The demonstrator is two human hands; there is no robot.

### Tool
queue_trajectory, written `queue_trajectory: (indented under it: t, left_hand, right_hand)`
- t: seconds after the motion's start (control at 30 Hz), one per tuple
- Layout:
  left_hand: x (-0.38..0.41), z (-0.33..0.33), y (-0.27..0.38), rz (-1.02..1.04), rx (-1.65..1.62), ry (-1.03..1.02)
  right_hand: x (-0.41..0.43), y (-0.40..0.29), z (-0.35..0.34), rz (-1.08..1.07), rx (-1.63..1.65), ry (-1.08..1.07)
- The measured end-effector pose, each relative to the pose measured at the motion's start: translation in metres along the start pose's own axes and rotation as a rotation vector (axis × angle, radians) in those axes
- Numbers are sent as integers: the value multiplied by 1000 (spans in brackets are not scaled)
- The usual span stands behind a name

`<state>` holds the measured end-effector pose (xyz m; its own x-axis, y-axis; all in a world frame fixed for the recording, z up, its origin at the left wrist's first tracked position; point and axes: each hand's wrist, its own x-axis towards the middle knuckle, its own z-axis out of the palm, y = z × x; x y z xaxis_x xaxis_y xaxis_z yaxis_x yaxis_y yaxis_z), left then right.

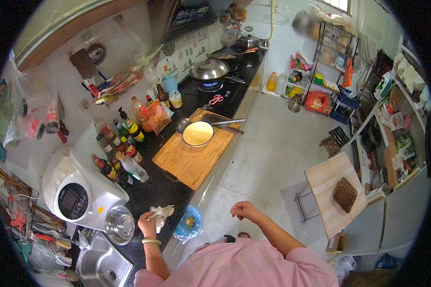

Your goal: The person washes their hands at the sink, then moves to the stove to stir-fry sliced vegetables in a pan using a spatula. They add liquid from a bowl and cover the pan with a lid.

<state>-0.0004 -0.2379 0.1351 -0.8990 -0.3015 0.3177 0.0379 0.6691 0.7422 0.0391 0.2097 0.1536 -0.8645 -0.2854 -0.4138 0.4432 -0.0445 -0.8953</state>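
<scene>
My left hand grips a crumpled white cloth over the black countertop, near its front edge. A pale bangle circles that wrist. My right hand hangs in the air over the floor, its fingers loosely curled and nothing visible in them. Farther along the counter lies a bamboo cutting board. On it stands a cream enamel bowl with a blue rim. A metal ladle rests beside the bowl, and a cleaver lies behind it.
A lidded wok sits over a lit blue gas flame. Bottles crowd the wall beside a white rice cooker, a glass bowl and a steel sink. Below hangs a blue plastic bag. A folding table stands right; another person is far back.
</scene>
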Motion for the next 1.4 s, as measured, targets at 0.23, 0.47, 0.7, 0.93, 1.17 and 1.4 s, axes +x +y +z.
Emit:
queue_trajectory:
  t: [0.23,0.47,0.7,0.93,1.17,1.4]
  left_hand:
    - [-11,24,10,-74,-45,-88]
    - [-49,95,111,-365,-404,-459]
    - [-110,165,200,-428,-625,-781]
    - [-99,203,225,-454,-399,-987]
    - [-38,282,253,-343,-387,-1037]
    - [32,403,305,-281,-543,-983]
  right_hand:
    - [-28,33,-54,88,45,82]
    - [-50,24,-94,48,30,90]
    - [-54,29,-132,88,-36,118]
    - [-37,38,-173,68,16,120]
    - [8,40,-246,104,65,196]
    - [36,-35,-336,144,194,276]
